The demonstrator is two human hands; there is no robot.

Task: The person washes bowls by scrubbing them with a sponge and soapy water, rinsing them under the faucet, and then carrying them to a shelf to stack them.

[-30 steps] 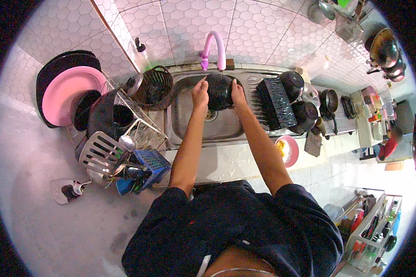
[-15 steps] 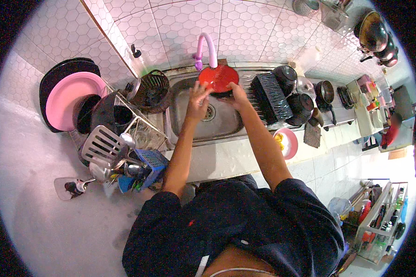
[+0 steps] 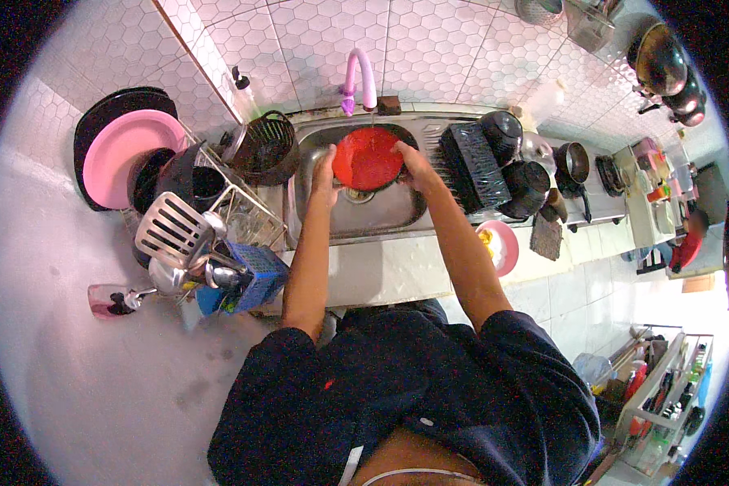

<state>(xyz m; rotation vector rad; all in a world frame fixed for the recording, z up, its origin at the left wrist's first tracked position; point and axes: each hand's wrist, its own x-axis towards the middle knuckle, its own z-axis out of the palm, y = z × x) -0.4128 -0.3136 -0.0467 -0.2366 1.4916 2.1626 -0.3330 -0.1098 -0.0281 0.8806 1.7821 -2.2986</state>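
Observation:
Over the steel sink [image 3: 316,212] I hold a round red bowl [image 3: 368,159] between both hands, its inner face turned up. My left hand [image 3: 326,173] is closed on the left rim. On the right rim, my right hand [image 3: 415,168] grips with the thumb on top. The pink-purple curved faucet [image 3: 358,71] stands just behind the bowl, its spout above the far rim. Part of the sink drain [image 3: 356,195] shows below the bowl's near edge.
To the left are a rack with a pink basin [image 3: 130,158], a black basket [image 3: 266,150] and a blue utensil holder [image 3: 259,275]. On the right stand a black ribbed rack [image 3: 474,166], black pots [image 3: 528,188] and a pink bowl [image 3: 504,248] at the counter's edge.
The red bowl has come nearer to me and slightly left, away from under the spout. My left hand, with fingers spread before, now grips the rim.

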